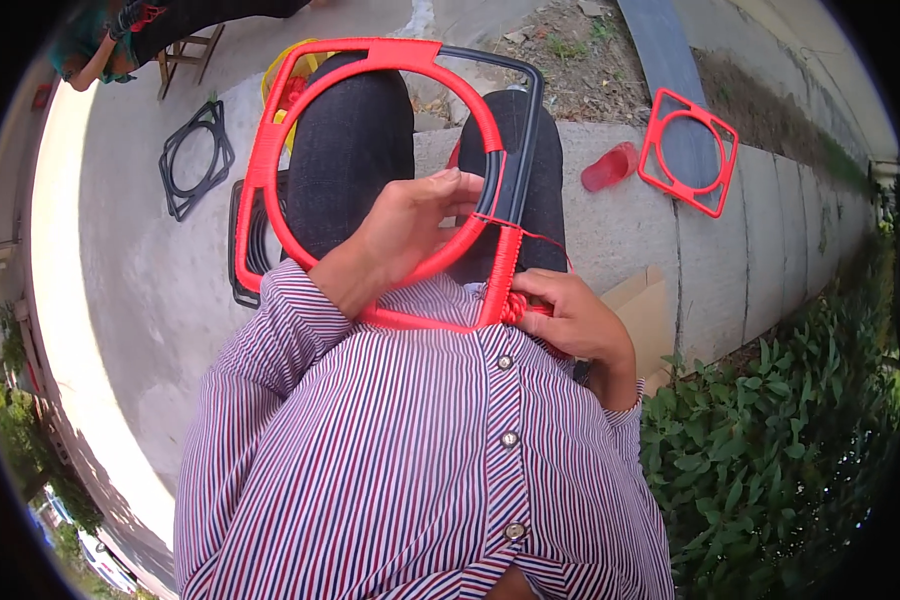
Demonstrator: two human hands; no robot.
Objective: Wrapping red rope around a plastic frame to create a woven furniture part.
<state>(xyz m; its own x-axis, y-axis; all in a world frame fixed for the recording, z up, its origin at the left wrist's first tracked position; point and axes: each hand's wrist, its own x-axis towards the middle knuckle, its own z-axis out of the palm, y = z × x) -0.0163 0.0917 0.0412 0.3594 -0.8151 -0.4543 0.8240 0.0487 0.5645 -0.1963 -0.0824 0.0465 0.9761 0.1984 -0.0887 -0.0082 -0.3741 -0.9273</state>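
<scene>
A squarish frame with a round ring inside [261,165] rests across my thighs. Red cord covers most of it, while the upper right corner and part of the ring's right side show bare black. My left hand [405,225] reaches through the ring, its fingers curled at the black stretch of its right side; the fingertips are partly hidden. By the frame's lower right corner, my right hand [575,315] is closed around a bundle of red cord [516,308]. A thin red strand crosses the frame's right bar and loops toward my right thigh.
A red-wrapped frame [653,135] and a red shoe [610,167] lie to the right. Black frames [175,165] lie on the left, some beside my leg. A yellow container [272,75] stands behind my knee. Cardboard [638,310] and a leafy bush [750,440] are at right. Another person [105,50] is far left.
</scene>
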